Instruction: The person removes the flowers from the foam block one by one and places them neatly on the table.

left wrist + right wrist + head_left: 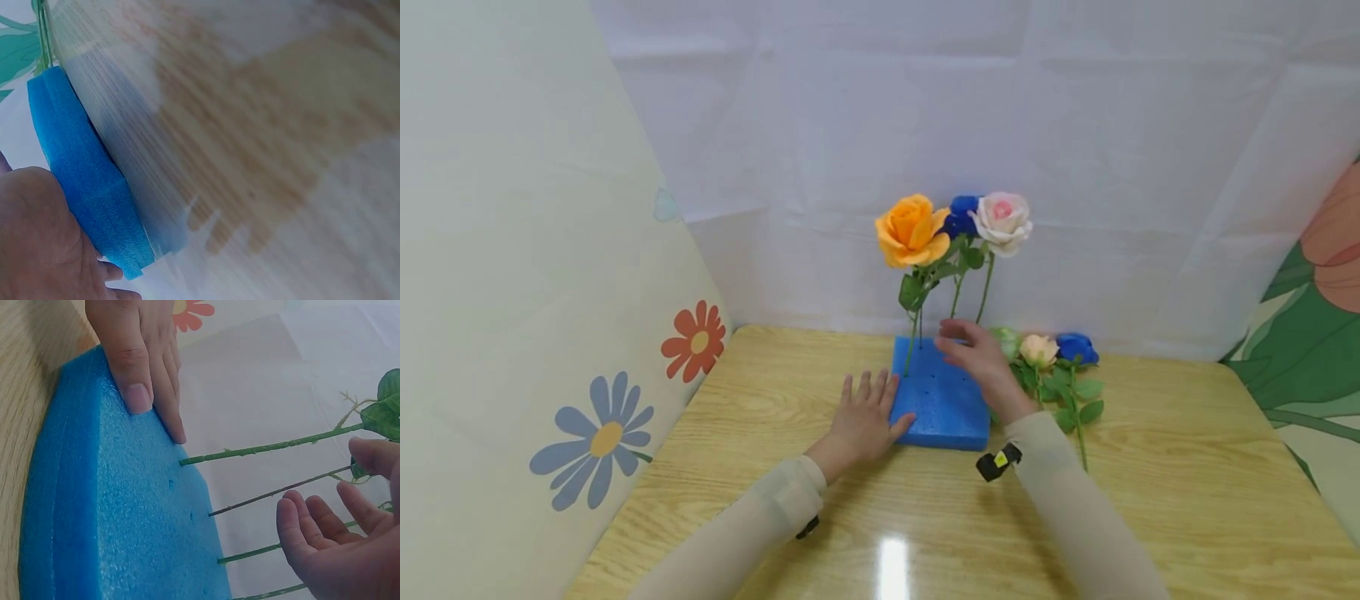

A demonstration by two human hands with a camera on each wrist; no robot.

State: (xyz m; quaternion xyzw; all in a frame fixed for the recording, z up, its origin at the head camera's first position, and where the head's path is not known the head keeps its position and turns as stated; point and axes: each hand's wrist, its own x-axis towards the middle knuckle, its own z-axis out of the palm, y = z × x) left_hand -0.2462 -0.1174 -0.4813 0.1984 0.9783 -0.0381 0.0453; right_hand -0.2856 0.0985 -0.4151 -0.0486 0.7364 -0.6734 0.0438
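A blue foam block (pixel 943 421) lies on the table with several artificial flowers standing upright in it. They include an orange rose (pixel 913 233), a pale pink rose (pixel 1004 223) and blue blooms (pixel 958 218) partly hidden between those two. Fingers spread and straight, my left hand (pixel 863 421) rests against the block's left side, its thumb over the near part of the top. My right hand (pixel 979 360) hovers above the block's right half, close to the stems. In the right wrist view its fingers are loosely bent beside a thin dark stem (pixel 275 492), with nothing gripped.
Right of the block, a cream rose (pixel 1039 351) and a blue rose (pixel 1077 348) lie on the wooden table (pixel 1165 467), along with a pale greenish bloom (pixel 1006 342). A white cloth (pixel 865 125) hangs behind the table, and a flower-printed panel (pixel 512 275) stands at the left.
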